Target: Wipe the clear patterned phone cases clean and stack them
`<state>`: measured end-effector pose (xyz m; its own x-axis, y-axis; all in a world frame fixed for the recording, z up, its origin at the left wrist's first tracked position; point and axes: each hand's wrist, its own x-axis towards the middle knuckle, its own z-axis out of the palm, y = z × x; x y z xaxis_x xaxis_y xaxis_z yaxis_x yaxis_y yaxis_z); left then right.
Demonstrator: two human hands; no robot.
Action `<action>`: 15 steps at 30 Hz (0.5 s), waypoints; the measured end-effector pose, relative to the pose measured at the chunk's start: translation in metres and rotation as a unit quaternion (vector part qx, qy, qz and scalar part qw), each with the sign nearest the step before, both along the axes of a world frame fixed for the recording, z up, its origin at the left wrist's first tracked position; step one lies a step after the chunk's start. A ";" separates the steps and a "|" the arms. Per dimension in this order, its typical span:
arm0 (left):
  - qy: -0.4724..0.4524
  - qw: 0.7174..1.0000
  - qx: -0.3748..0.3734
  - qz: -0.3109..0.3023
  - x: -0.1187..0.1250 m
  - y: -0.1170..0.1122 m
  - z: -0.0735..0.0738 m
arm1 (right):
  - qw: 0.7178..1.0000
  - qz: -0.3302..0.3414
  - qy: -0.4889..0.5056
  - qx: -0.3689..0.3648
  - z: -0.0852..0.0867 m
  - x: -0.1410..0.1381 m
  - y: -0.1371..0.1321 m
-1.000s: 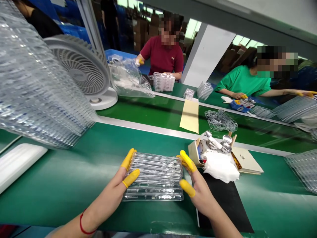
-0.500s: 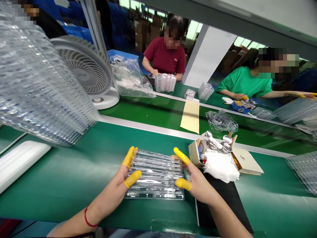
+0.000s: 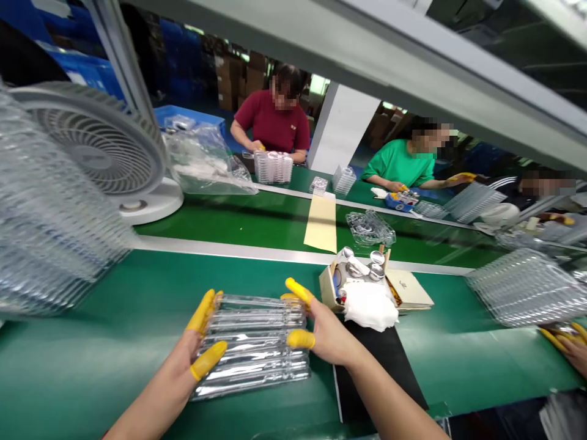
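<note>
A stack of clear plastic blister trays [image 3: 254,342] lies on the green table [image 3: 114,348] in front of me. My left hand [image 3: 190,360] presses against the stack's left side, its thumb and forefinger in yellow finger cots. My right hand [image 3: 321,330] grips the right side, also with yellow cots on its fingertips. Both hands hold the stack between them.
A tall pile of clear trays [image 3: 50,244] and a white fan [image 3: 101,153] stand at the left. A small open box with metal parts and a white cloth [image 3: 367,287] sits right of my hands, by a black mat [image 3: 380,366]. Another tray pile [image 3: 527,287] and a neighbour's hand [image 3: 568,345] are far right. People work across the belt.
The view has swung to the right and the stack now sits lower left in the picture. Both hands keep hold of the stack; a neighbour's hand has come into view at the right.
</note>
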<state>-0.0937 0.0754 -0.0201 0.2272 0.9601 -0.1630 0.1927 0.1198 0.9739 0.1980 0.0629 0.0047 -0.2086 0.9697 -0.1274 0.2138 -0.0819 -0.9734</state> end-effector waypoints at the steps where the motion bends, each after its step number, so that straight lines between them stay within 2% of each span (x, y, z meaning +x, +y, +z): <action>1: -0.007 1.000 0.008 0.011 0.001 0.003 -0.004 | 1.000 0.010 -0.011 -0.002 0.003 0.000 0.000; 6: -0.013 0.999 0.037 0.018 0.006 0.019 -0.015 | 0.998 0.014 -0.055 -0.022 0.010 0.001 0.005; 9: -0.005 0.999 0.039 0.013 0.006 0.018 -0.016 | 0.998 0.001 -0.059 -0.020 0.008 0.001 0.011; 12: 0.001 0.999 0.037 0.005 0.004 0.010 -0.013 | 0.998 -0.020 -0.065 -0.014 0.007 0.001 0.012; 15: 0.005 1.000 0.013 -0.007 0.002 0.003 -0.003 | 0.997 0.007 -0.074 -0.003 0.009 -0.001 0.007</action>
<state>-0.0915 0.0784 -0.0230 0.2394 0.9608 -0.1401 0.2049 0.0910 0.9745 0.1975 0.0704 0.0138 -0.2015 0.9657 -0.1638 0.3554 -0.0838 -0.9309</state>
